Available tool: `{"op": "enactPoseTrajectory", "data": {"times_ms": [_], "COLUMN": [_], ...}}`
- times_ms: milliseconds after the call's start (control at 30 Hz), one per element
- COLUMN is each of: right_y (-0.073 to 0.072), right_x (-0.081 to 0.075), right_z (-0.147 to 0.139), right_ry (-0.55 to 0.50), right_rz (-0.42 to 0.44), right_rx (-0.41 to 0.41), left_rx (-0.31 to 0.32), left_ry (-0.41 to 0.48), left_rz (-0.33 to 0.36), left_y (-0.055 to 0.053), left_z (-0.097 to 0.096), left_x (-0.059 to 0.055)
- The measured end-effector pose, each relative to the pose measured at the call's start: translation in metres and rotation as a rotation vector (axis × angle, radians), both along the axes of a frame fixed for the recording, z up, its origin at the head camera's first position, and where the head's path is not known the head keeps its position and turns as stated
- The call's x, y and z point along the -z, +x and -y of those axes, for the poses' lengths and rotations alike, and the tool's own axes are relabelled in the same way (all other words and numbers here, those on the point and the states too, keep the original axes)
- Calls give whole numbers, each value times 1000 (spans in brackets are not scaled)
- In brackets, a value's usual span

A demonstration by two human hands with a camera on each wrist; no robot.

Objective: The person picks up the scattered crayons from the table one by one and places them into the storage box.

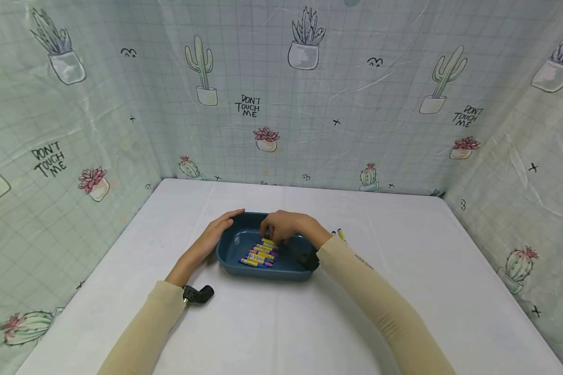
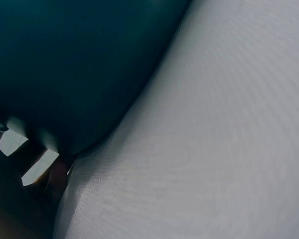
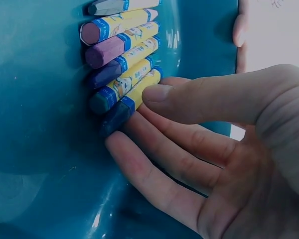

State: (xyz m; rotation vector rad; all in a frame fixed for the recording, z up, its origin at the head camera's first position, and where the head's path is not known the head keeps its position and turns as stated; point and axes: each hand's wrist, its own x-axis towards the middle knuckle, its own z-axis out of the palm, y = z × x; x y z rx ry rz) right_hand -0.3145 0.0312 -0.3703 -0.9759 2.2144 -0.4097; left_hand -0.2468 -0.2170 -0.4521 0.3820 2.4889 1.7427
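A dark teal tray point(image 1: 267, 272) stands on the table with a row of oil pastels point(image 1: 261, 253) in yellow and blue wrappers lying side by side in it. Against the tray's left end rests my left hand point(image 1: 211, 234), fingers extended along the outer wall; the left wrist view shows them dimly below the tray. My right hand point(image 1: 283, 225) reaches down into the tray. In the right wrist view its thumb lies on a dark blue oil pastel point(image 3: 117, 118) at the row's end, with fingers on the other side, pinching it. Purple, pink and grey ones lie alongside.
Partly hidden behind the right forearm, a couple of oil pastels point(image 1: 341, 234) lie on the white table point(image 1: 244, 328) right of the tray. A cactus-print cloth point(image 1: 281, 166) hangs behind and at both sides. Black wrist cameras point(image 1: 198, 295) sit on both wrists.
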Motion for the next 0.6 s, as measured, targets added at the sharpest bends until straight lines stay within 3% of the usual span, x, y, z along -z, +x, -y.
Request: {"op": "enactPoseTrajectory", "data": {"times_ms": [600], "right_y": [-3], "right_x": [-8], "right_z": [-17], "right_ry": [-74], "right_rz": [53], "right_rx": [-2], "left_rx": [-8], "left_ry": [-8], "left_rz": [2], "left_y": [0], "left_z": [-1], "left_x": [0]}}
